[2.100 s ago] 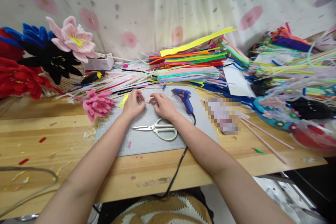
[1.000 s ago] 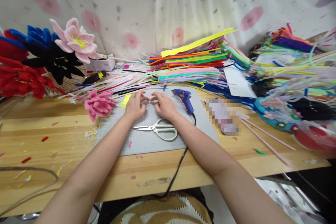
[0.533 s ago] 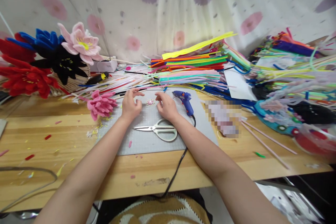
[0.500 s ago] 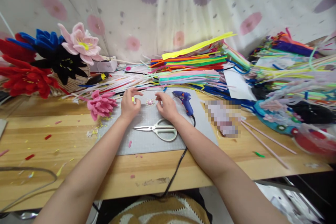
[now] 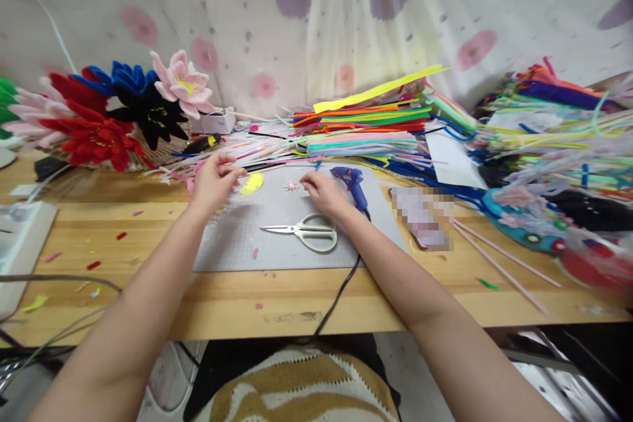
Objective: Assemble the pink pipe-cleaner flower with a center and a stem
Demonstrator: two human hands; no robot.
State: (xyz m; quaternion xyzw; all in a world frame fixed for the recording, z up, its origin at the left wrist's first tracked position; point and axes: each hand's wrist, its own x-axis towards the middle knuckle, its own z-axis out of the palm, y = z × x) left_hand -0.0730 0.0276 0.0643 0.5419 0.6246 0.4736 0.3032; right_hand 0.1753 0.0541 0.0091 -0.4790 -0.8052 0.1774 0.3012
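My left hand (image 5: 216,183) hovers over the left part of the grey cutting mat (image 5: 232,250), its fingers stretched to the right and apart, with nothing visible in them. Behind it, a pink fuzzy flower (image 5: 190,186) is mostly hidden. Bright yellow fuzzy material (image 5: 252,183) lies to the right of that hand. My right hand (image 5: 324,194) is on the mat's right side, fingers bent and drawn together; anything between them is hidden. Just left of its fingertips sits a small pink-and-white starburst piece (image 5: 291,187). Scissors (image 5: 311,232) lie nearer me, blades pointing left.
A blue glue gun (image 5: 352,184) rests right of my right hand, its black cord (image 5: 341,293) running off the front edge. Pipe-cleaner bundles (image 5: 361,142) line the back. Fuzzy flowers (image 5: 106,138) fill the back left. A power strip (image 5: 24,250) stands at far left.
My left hand has moved left, away from the starburst piece and in front of the pink flower. My right fingers have drawn closer together. The view has shifted slightly left.
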